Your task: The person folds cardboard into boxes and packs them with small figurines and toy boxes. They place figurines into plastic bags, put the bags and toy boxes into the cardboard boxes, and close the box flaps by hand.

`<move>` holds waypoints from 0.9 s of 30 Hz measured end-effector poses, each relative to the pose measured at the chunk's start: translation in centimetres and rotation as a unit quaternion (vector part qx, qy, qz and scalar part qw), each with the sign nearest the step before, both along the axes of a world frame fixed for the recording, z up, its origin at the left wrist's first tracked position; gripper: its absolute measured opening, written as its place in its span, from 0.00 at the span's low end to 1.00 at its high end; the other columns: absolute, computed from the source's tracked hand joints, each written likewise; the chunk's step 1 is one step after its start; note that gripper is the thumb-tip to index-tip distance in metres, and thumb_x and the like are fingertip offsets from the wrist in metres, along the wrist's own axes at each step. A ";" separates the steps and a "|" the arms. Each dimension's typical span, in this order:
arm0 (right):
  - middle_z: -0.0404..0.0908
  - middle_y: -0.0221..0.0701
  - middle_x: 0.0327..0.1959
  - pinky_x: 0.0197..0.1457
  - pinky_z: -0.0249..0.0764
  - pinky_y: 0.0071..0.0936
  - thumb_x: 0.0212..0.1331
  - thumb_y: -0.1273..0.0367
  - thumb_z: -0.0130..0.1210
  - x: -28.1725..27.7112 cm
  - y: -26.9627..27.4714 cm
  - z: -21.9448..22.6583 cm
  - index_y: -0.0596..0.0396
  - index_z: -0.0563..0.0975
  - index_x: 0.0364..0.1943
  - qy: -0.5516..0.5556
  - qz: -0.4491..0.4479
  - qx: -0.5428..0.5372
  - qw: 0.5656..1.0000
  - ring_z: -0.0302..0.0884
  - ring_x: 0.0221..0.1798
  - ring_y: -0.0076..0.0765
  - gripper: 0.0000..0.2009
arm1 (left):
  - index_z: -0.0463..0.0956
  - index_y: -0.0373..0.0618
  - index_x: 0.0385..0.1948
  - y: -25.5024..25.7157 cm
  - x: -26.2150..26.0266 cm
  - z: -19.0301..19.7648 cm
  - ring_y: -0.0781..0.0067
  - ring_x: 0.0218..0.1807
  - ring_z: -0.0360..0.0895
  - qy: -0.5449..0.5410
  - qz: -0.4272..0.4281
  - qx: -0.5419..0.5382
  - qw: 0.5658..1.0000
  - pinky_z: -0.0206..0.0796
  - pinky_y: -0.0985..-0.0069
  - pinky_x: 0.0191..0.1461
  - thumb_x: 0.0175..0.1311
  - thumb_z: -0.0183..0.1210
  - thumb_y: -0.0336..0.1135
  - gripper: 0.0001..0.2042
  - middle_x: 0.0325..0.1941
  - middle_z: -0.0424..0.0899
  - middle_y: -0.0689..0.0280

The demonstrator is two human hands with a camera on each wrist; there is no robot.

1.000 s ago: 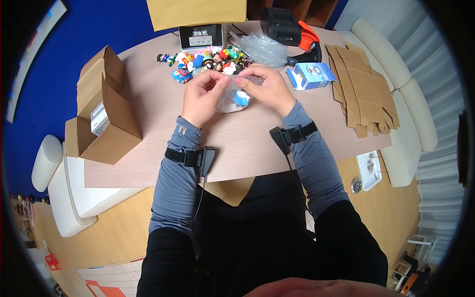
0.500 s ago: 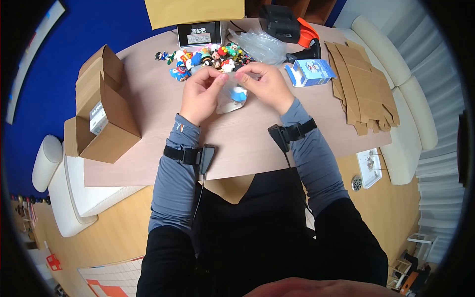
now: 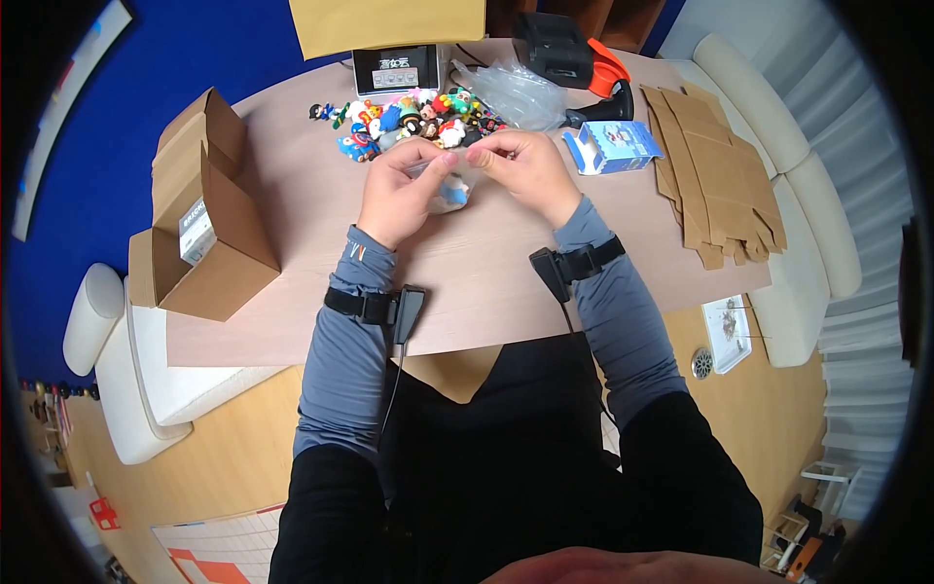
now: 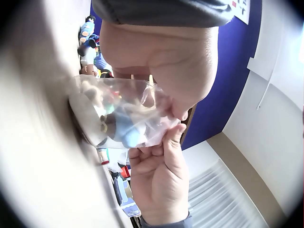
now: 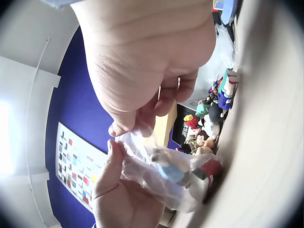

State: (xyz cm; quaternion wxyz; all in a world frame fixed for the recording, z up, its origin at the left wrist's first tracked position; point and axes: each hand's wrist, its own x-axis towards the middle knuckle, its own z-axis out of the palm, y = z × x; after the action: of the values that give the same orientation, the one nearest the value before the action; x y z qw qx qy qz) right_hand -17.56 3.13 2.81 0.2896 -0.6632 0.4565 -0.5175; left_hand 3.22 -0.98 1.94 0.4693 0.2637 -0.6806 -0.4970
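Note:
Between my two hands is a clear plastic bag (image 3: pixel 449 202) with a small light-blue figurine (image 4: pixel 127 132) inside. Thumb and fingers of my left hand (image 3: pixel 397 195) pinch the bag's upper edge. Opposite it, my right hand (image 3: pixel 533 177) pinches the same edge, its thumb tip close to the left one. In the right wrist view the bag slants down from the fingertips, and the figurine (image 5: pixel 170 172) shows through the film. Just beyond the hands lies a pile of colourful cartoon figurines (image 3: pixel 409 117).
An open cardboard box (image 3: pixel 219 253) stands at the left. A small blue box (image 3: pixel 621 146), flattened cardboard (image 3: pixel 715 180) and more clear plastic bags (image 3: pixel 516 95) lie to the right and back. Behind the pile are a small screen (image 3: pixel 397 73) and a black-and-orange device (image 3: pixel 559 54).
The bag with the figurine has shifted left toward my left hand, and less of it shows below the fingers. Both hands stay nearly in place, still pinching its edge.

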 end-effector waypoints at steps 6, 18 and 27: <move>0.81 0.24 0.27 0.33 0.67 0.21 0.64 0.60 0.68 -0.3 0.3 0.3 0.60 0.85 0.34 0.040 -0.014 0.013 0.999 0.69 0.31 0.15 0.15 | 0.83 0.39 0.33 0.2 -0.1 0.0 0.87 0.36 0.74 0.015 0.004 0.037 0.999 0.68 0.84 0.39 0.69 0.67 0.34 0.08 0.33 0.82 0.75; 0.81 0.27 0.48 0.51 0.76 0.21 0.63 0.61 0.69 -0.7 -0.9 -1.3 0.59 0.77 0.60 -0.070 0.079 0.075 0.992 0.77 0.46 0.19 0.25 | 0.85 0.37 0.41 0.1 0.3 0.5 0.82 0.39 0.77 0.035 0.030 0.041 0.998 0.69 0.81 0.45 0.73 0.63 0.36 0.10 0.36 0.86 0.69; 0.80 0.31 0.54 0.57 0.77 0.23 0.61 0.70 0.70 0.1 0.5 -0.8 0.63 0.71 0.65 0.013 0.202 0.168 0.965 0.78 0.52 0.22 0.30 | 0.85 0.38 0.40 0.0 0.4 0.4 0.83 0.36 0.77 0.141 -0.006 0.078 0.987 0.69 0.82 0.44 0.70 0.66 0.37 0.11 0.35 0.85 0.70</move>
State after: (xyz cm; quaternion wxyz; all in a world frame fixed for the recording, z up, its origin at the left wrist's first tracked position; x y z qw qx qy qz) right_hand -17.44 3.59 2.05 0.4896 -0.6903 0.3967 -0.3556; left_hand 3.65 -0.93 2.33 0.5355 0.2227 -0.5683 -0.5837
